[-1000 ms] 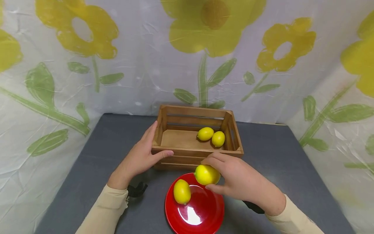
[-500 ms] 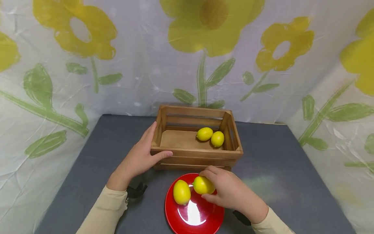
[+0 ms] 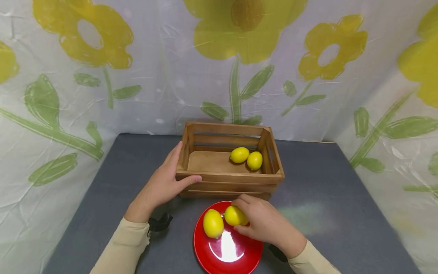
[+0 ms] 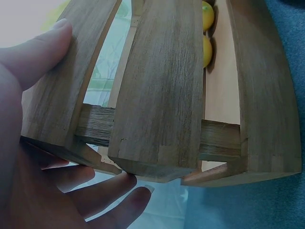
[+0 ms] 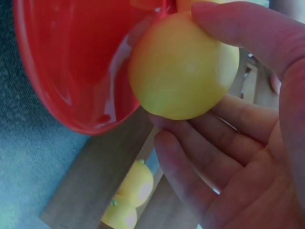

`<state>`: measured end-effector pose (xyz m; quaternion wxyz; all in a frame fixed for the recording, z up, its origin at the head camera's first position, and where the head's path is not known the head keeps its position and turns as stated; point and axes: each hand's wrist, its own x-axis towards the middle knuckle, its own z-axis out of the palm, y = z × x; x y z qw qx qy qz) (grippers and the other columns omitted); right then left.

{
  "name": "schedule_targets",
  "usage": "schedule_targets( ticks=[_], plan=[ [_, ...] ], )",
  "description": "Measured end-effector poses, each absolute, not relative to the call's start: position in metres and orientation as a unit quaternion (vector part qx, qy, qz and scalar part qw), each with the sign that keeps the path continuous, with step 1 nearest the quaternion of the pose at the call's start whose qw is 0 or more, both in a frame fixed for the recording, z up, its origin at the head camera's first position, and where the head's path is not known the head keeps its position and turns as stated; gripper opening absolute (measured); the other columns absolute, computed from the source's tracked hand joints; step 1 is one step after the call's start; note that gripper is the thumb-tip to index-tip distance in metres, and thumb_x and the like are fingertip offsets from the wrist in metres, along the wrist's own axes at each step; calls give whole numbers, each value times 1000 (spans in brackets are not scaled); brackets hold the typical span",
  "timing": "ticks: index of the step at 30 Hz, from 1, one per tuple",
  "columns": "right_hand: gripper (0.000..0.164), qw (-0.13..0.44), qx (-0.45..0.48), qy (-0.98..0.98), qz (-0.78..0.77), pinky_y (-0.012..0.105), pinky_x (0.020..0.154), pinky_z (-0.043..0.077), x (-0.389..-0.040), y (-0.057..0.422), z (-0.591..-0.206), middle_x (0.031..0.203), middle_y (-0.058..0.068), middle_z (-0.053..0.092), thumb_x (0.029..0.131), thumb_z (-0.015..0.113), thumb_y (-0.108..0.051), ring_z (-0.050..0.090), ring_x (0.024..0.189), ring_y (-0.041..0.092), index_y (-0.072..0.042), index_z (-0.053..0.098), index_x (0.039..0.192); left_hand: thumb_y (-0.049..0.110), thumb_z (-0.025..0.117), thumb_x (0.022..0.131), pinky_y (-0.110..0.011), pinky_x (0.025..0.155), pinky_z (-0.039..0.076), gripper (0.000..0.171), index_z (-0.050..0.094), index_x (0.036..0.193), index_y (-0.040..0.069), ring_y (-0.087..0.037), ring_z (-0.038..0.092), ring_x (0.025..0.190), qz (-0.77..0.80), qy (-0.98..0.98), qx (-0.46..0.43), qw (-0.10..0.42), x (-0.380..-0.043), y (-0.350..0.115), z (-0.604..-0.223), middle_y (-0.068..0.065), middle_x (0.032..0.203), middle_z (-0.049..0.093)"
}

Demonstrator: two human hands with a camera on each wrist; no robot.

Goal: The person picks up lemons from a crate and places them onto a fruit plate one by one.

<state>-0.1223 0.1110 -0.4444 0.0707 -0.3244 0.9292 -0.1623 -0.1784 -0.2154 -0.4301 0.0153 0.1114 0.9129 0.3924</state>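
Note:
My right hand [image 3: 263,220] holds a yellow lemon [image 3: 235,216] low over the red plate [image 3: 236,251]; I cannot tell whether the fruit touches the plate. In the right wrist view, thumb and fingertips grip this lemon [image 5: 183,67] from both sides. A second lemon [image 3: 213,223] lies on the plate just left of it. Behind the plate stands a slatted wooden crate [image 3: 229,178]. My left hand [image 3: 162,186] grips its front left corner, thumb over the front slat and fingers along the left side, as the left wrist view shows on the slats [image 4: 157,86].
Two more lemons [image 3: 247,158] lie inside the crate at its right end. The crate and plate stand on a dark grey table [image 3: 325,198]. A flower-printed sheet [image 3: 164,76] hangs behind and beside the table.
My right hand has brought its lemon down from in front of the crate to the plate, slightly leftward, beside the other lemon. My left hand stays on the crate.

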Motion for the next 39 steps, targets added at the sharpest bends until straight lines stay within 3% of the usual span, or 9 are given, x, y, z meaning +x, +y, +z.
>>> schedule_targets(
  ticks=[12, 30, 39],
  plan=[
    [52, 65, -334, 928, -153, 24, 83, 62, -122, 104, -452, 112, -7, 69, 85, 91, -42, 61, 90, 5, -18, 72, 127, 76, 77, 85, -68, 129, 30, 133, -4, 176, 24, -39, 23, 167, 394, 912, 114, 13, -175, -215, -430, -6, 184, 6],
    [58, 57, -328, 932, -141, 27, 84, 63, -125, 104, -451, 117, -5, 72, 85, 91, -44, 64, 94, 8, -16, 71, 132, 77, 76, 85, -68, 129, 31, 131, -5, 175, 28, -38, 23, 167, 400, 909, 114, 9, -177, -215, -431, -4, 184, 6],
    [68, 39, -324, 935, -135, 37, 91, 66, -127, 108, -442, 125, -3, 74, 83, 92, -52, 71, 103, 12, -15, 72, 137, 77, 77, 85, -69, 129, 30, 132, -5, 175, 28, -39, 23, 167, 397, 911, 107, 16, -177, -214, -428, -5, 184, 6]
  ],
)
